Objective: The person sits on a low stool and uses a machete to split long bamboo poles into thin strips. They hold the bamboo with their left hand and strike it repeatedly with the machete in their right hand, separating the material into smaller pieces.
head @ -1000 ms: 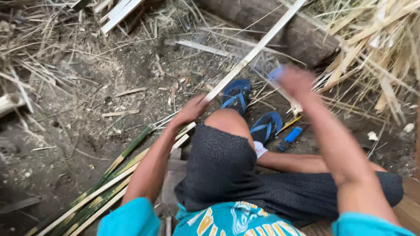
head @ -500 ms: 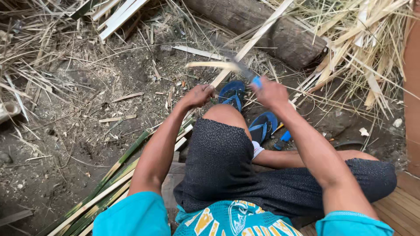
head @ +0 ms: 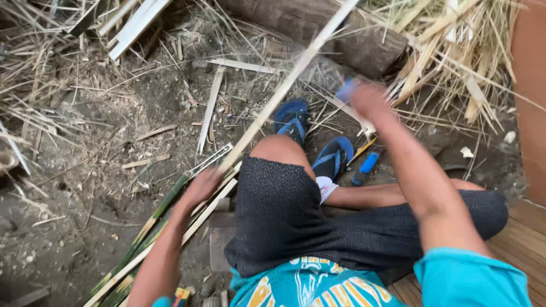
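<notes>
Long pale bamboo strip [head: 290, 85], slanted

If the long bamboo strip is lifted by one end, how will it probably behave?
The bamboo strip is long and thin, so it would likely flex and sag, yet feel light. The left hand grips only its near end. Its flat cut faces suggest it would slide, not roll.

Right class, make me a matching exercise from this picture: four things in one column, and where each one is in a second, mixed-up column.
Things:
1. left hand
2. right hand
3. log
4. blue sandals

Places:
A. on the ground by the raised knee
B. gripping the bamboo strip low down
C. top of the picture, across the dirt
D. raised and blurred, holding something blue

Pairs: 1-B, 2-D, 3-C, 4-A
</notes>
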